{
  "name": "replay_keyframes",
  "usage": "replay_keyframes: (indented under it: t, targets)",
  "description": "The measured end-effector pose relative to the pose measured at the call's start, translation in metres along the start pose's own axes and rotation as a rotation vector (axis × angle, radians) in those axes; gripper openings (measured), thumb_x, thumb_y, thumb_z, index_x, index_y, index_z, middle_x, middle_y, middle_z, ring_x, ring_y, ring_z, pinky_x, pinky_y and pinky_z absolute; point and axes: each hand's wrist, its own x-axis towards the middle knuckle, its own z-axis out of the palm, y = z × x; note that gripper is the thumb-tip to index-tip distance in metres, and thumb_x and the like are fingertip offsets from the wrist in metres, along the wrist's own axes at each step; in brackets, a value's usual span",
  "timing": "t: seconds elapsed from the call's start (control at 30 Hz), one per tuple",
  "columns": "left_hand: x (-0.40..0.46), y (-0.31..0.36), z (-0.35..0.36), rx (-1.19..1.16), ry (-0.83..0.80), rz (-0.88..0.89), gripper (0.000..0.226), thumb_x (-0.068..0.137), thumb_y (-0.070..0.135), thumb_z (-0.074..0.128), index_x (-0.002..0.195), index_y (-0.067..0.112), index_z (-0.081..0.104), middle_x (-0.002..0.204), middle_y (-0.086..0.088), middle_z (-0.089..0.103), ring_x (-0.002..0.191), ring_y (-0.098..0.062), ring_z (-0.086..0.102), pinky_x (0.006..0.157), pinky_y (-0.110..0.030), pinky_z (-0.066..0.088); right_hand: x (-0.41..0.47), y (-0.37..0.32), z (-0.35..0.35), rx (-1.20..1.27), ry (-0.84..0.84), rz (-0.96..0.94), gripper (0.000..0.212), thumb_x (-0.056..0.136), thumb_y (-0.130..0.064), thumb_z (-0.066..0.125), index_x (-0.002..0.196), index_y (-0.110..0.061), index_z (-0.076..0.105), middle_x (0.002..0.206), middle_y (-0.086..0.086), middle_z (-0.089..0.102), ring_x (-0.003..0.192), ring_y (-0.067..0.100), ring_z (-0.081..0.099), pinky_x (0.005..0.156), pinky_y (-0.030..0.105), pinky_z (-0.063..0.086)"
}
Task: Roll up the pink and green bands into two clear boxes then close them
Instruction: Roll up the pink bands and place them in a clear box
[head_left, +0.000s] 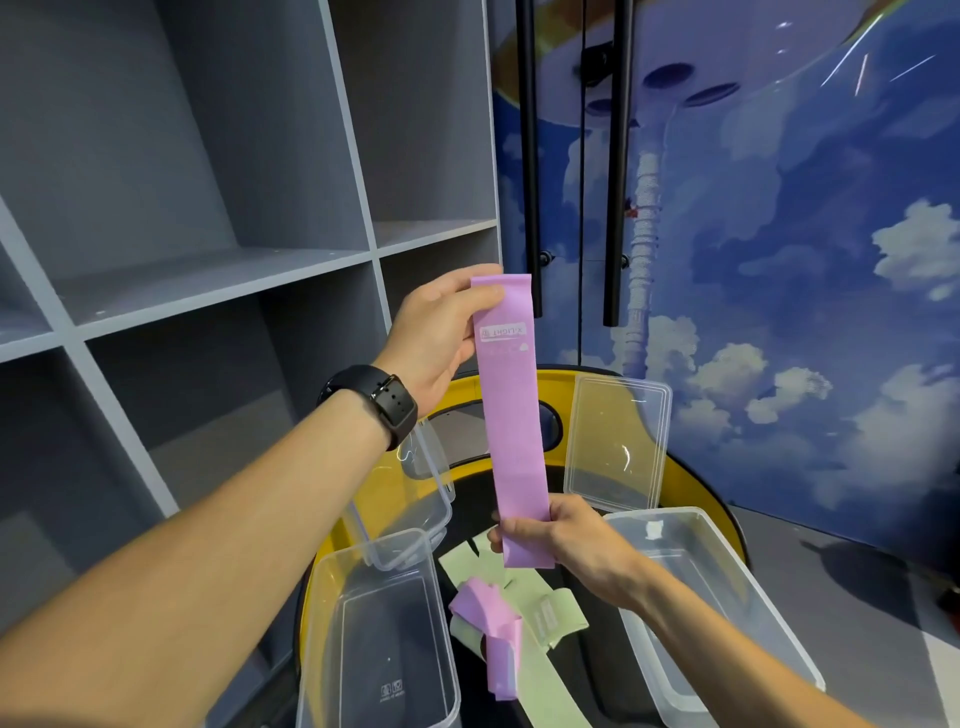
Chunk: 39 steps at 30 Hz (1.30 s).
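The pink band is pinched at its top by the left hand and at its bottom by the right hand, held taut above the open boxes, presumably flattened for rolling.

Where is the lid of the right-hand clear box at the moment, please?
In the head view, the lid stands tilted at the back right of the round table, just behind the right clear box and right of the stretched pink band.
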Motion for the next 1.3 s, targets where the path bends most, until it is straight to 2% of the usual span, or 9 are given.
replay_keyframes:
  t: [0.13, 0.2, 0.27, 0.4, 0.57, 0.8, 0.97, 1.13, 1.3]
  targets:
    - [-0.003, -0.002, 0.002, 0.0, -0.01, -0.017, 0.023, 0.096, 0.016, 0.054, 0.119, 0.016, 0.059, 0.114, -0.009, 0.066, 0.101, -0.019, 0.065, 0.088, -0.032, 0.054, -0.005, -0.003, 0.0, -0.083, -0.034, 0.008, 0.025, 0.087, -0.024, 0.071, 0.109, -0.012, 0.066, 0.102, 0.007, 0.069, 0.088, 0.012, 0.066, 0.08, 0.027, 0.057]
    - [-0.005, -0.006, 0.001, 0.0, -0.022, -0.03, 0.022, 0.096, 0.016, 0.054, 0.117, 0.016, 0.061, 0.112, -0.01, 0.067, 0.099, -0.019, 0.065, 0.086, -0.032, 0.055, -0.01, -0.017, -0.003, -0.036, -0.067, -0.035, 0.045, 0.081, -0.027, 0.078, 0.121, -0.023, 0.057, 0.11, -0.002, 0.068, 0.096, 0.009, 0.067, 0.079, 0.021, 0.055]
    - [-0.009, -0.013, -0.001, 0.0, -0.04, -0.05, 0.021, 0.095, 0.016, 0.056, 0.115, 0.015, 0.064, 0.109, -0.01, 0.069, 0.096, -0.019, 0.066, 0.087, -0.033, 0.055, -0.011, -0.038, -0.006, 0.067, 0.005, -0.154, 0.063, 0.073, -0.038, 0.081, 0.129, -0.034, 0.052, 0.12, -0.008, 0.066, 0.109, 0.009, 0.064, 0.09, 0.026, 0.052]
    - [-0.019, -0.03, -0.002, 0.021, -0.086, -0.088, 0.02, 0.096, 0.018, 0.056, 0.112, 0.016, 0.068, 0.104, -0.006, 0.073, 0.092, -0.016, 0.07, 0.08, -0.028, 0.057, -0.008, -0.089, -0.011, 0.181, 0.225, -0.388, 0.042, 0.084, -0.043, 0.069, 0.124, -0.033, 0.059, 0.118, -0.009, 0.068, 0.108, 0.009, 0.066, 0.094, 0.034, 0.053]
    - [-0.025, -0.046, -0.004, 0.048, -0.086, -0.126, 0.022, 0.096, 0.023, 0.056, 0.114, 0.018, 0.068, 0.103, -0.003, 0.073, 0.096, -0.016, 0.07, 0.081, -0.027, 0.056, -0.005, -0.114, -0.01, 0.089, 0.357, -0.421, 0.015, 0.093, -0.026, 0.063, 0.104, -0.02, 0.071, 0.102, 0.0, 0.073, 0.099, 0.02, 0.068, 0.086, 0.034, 0.055]
    - [-0.03, -0.051, -0.005, 0.143, -0.065, -0.103, 0.022, 0.096, 0.027, 0.057, 0.111, 0.018, 0.069, 0.105, -0.003, 0.072, 0.097, -0.017, 0.069, 0.079, -0.026, 0.057, 0.0, -0.108, -0.011, 0.04, 0.409, -0.387, 0.014, 0.093, -0.024, 0.063, 0.103, -0.018, 0.071, 0.097, -0.002, 0.071, 0.094, 0.015, 0.068, 0.08, 0.026, 0.057]
    - [-0.029, -0.051, -0.001, 0.267, 0.072, -0.02, 0.021, 0.094, 0.02, 0.06, 0.111, 0.013, 0.07, 0.105, -0.006, 0.07, 0.096, -0.02, 0.068, 0.075, -0.028, 0.061, 0.003, -0.098, -0.003, -0.183, 0.603, -0.47, 0.014, 0.088, -0.023, 0.07, 0.096, -0.026, 0.058, 0.087, -0.005, 0.063, 0.082, 0.012, 0.062, 0.071, 0.026, 0.056]
    - [-0.03, -0.047, 0.006, 0.292, 0.049, 0.019, 0.021, 0.093, 0.025, 0.061, 0.108, 0.015, 0.072, 0.101, -0.003, 0.071, 0.091, -0.015, 0.068, 0.075, -0.029, 0.061, 0.0, -0.097, 0.002, -0.312, 0.5, -0.51, 0.02, 0.085, -0.031, 0.073, 0.102, -0.028, 0.062, 0.089, -0.02, 0.064, 0.084, -0.005, 0.061, 0.068, 0.007, 0.049]
    - [-0.028, -0.043, 0.005, 0.185, 0.016, -0.03, 0.015, 0.094, 0.021, 0.06, 0.098, 0.017, 0.073, 0.094, -0.002, 0.074, 0.083, -0.012, 0.073, 0.07, -0.02, 0.059, 0.002, -0.099, -0.005, -0.198, 0.53, -0.518, 0.009, 0.093, -0.024, 0.064, 0.1, -0.021, 0.069, 0.089, -0.01, 0.07, 0.086, 0.005, 0.067, 0.075, 0.019, 0.057]
